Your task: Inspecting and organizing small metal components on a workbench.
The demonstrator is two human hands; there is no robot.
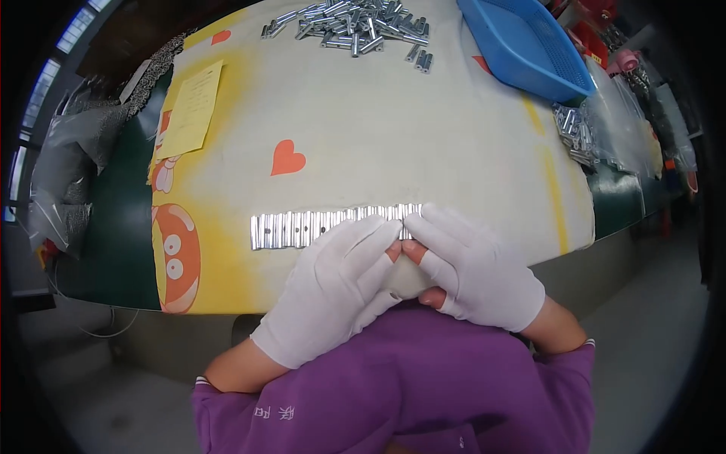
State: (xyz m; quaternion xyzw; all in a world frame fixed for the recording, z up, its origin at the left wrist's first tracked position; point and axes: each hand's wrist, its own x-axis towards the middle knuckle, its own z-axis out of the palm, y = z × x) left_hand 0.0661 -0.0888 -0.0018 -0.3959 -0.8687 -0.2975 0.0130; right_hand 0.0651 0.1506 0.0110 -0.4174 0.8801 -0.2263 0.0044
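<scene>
A row of short shiny metal tubes (287,231) lies side by side on the cloth in front of me, several showing a small dark hole in the side. My left hand (333,284), in a white glove, rests with stretched fingers over the right part of the row. From the other side my right hand (473,268), gloved the same way, lays its long fingers at the row's right end. Bare fingertips stick out of the gloves close to the tubes' near ends. The hands nearly meet there, and they hide part of the row.
A heap of loose metal tubes (355,26) lies at the far side, beside a blue plastic basket (529,57). More tubes (576,135) lie by plastic bags at the right. A yellow paper sheet (193,110) and bags of small parts (64,166) are at the left.
</scene>
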